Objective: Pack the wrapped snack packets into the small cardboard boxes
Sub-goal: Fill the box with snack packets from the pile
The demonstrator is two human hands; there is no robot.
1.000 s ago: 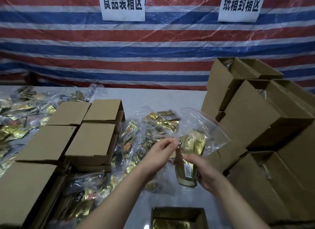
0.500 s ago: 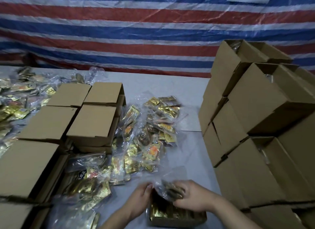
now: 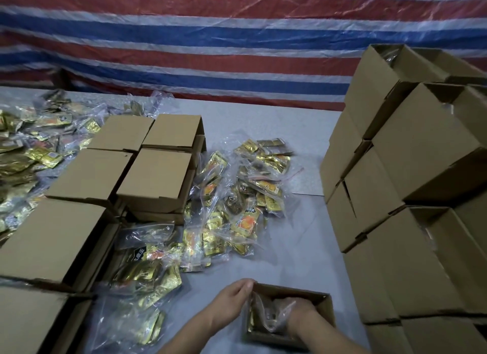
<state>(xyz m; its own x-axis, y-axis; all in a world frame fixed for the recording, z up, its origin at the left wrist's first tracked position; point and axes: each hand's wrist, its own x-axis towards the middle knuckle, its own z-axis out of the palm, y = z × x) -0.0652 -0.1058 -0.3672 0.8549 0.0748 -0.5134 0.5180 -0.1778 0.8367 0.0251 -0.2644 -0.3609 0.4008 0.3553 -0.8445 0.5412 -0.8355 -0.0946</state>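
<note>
Cardboard, plain brown, forms the small open box (image 3: 320,305) at the near edge of the grey table (image 3: 303,235), and both hands are at it. The right hand (image 3: 299,313) is pushed down inside the box, pressing on a clear plastic bag of gold snack packets (image 3: 263,318); the crinkled plastic covers its fingers, so I cannot tell whether they are curled or flat. The left hand (image 3: 234,297) rests at the box's left rim, its fingers bent over the edge and touching the top of the bag. Just beyond and to the left, more bagged gold packets (image 3: 232,211) lie loose across the table. Left of those stands a cluster of closed small boxes (image 3: 158,174), and past them another spread of packets (image 3: 29,153) reaches the table's far left. To the right, a tall stack of open boxes (image 3: 400,169) rises, some showing plastic inside. Behind everything hangs a red, white and blue striped tarpaulin (image 3: 210,37).
</note>
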